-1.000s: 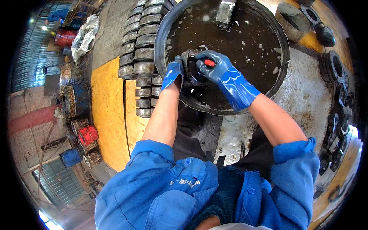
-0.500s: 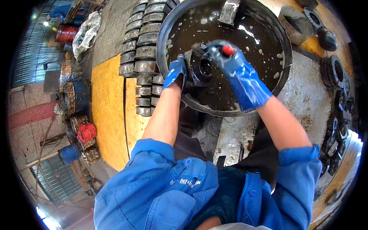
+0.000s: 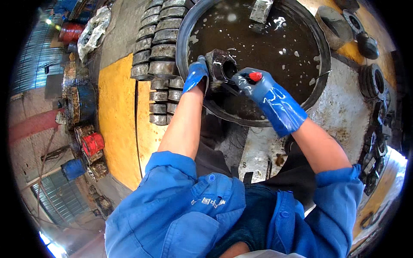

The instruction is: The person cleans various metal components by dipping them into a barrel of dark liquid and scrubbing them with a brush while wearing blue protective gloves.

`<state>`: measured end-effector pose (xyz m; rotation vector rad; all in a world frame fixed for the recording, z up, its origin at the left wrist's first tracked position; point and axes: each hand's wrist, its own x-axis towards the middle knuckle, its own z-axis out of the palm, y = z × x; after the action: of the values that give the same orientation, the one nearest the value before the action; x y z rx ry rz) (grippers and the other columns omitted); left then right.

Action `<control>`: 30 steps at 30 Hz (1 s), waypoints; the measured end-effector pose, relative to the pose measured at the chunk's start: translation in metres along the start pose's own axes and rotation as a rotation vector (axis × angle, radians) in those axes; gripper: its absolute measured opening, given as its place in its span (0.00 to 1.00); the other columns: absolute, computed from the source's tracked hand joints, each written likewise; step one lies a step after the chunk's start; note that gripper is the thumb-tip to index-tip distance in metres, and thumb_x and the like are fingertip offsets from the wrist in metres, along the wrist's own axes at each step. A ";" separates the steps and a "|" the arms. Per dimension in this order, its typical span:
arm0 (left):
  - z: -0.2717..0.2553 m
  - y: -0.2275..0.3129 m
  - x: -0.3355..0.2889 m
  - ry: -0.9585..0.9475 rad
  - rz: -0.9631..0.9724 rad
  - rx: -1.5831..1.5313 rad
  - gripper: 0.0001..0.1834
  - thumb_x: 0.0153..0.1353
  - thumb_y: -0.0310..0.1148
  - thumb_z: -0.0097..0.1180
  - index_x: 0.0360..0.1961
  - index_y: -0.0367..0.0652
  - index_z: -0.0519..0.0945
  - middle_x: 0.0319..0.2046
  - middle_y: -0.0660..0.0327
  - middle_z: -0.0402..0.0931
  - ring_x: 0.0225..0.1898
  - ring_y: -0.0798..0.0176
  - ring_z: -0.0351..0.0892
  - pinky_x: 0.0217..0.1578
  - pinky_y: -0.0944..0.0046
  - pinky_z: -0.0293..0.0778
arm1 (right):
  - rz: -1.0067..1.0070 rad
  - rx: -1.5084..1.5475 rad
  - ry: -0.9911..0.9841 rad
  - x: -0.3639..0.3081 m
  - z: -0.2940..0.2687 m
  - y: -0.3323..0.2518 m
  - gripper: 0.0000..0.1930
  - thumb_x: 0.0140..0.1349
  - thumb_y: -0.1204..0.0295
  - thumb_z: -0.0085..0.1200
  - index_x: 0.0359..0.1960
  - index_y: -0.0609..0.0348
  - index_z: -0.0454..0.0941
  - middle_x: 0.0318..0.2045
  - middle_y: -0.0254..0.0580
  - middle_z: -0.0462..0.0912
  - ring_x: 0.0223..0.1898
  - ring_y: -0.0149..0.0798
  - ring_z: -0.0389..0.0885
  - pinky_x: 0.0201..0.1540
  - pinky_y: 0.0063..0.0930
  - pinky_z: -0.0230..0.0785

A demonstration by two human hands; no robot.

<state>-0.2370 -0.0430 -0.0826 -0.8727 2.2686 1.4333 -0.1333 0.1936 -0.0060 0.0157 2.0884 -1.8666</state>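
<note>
My left hand point(image 3: 198, 76), in a wet blue rubber glove, grips the left side of a dark metal block point(image 3: 217, 60) with a round hole through it. The block is tilted over dirty liquid in a large round tub point(image 3: 184, 41). My right hand point(image 3: 263, 88), gloved alike, is closed around a brush with a red handle end point(image 3: 255, 76). The brush's dark head reaches to the near lower side of the block; its bristles are hard to make out. Another metal piece point(image 3: 260, 12) rests at the tub's far side, partly in the liquid.
Stacked metal blocks point(image 3: 164, 51) stand in rows left of the tub, on a yellow floor plate point(image 3: 118, 116). Right of it are a metal bucket point(image 3: 333, 28), round rings point(image 3: 373, 79) and dark parts along the edge. Drums, one red-topped point(image 3: 93, 144), stand far left.
My right hand with the brush has moved down and slightly right, from the block's upper face to its near lower side. The hole now shows clearly. My left hand keeps its grip.
</note>
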 end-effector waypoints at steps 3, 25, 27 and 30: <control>-0.013 -0.004 0.015 0.053 -0.014 0.117 0.35 0.73 0.56 0.43 0.56 0.29 0.80 0.51 0.47 0.83 0.50 0.48 0.82 0.55 0.52 0.74 | 0.013 0.040 0.090 0.010 -0.013 0.004 0.09 0.68 0.70 0.62 0.45 0.60 0.84 0.32 0.36 0.87 0.31 0.28 0.83 0.35 0.26 0.78; 0.021 0.007 -0.061 0.222 0.657 0.145 0.26 0.72 0.43 0.57 0.59 0.30 0.75 0.51 0.43 0.82 0.51 0.47 0.82 0.54 0.53 0.76 | -0.868 -1.356 -0.206 0.027 -0.015 0.000 0.12 0.64 0.65 0.54 0.48 0.45 0.82 0.52 0.45 0.82 0.55 0.44 0.83 0.53 0.45 0.75; 0.021 0.005 -0.060 0.244 0.679 0.147 0.26 0.72 0.44 0.56 0.59 0.30 0.76 0.50 0.44 0.82 0.51 0.49 0.82 0.53 0.55 0.76 | -0.909 -1.354 -0.143 0.023 -0.014 -0.002 0.13 0.62 0.65 0.55 0.48 0.45 0.82 0.52 0.44 0.82 0.55 0.44 0.83 0.52 0.44 0.76; 0.022 0.008 -0.066 0.287 0.676 0.192 0.28 0.72 0.46 0.56 0.59 0.30 0.76 0.50 0.42 0.82 0.52 0.45 0.82 0.54 0.53 0.76 | -0.690 -1.262 -0.153 0.030 -0.018 0.001 0.12 0.62 0.66 0.54 0.47 0.44 0.82 0.54 0.42 0.82 0.52 0.45 0.85 0.50 0.44 0.77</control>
<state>-0.1928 0.0009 -0.0496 -0.2588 3.0478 1.3476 -0.1657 0.2050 -0.0136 -1.1873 2.9389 -0.3894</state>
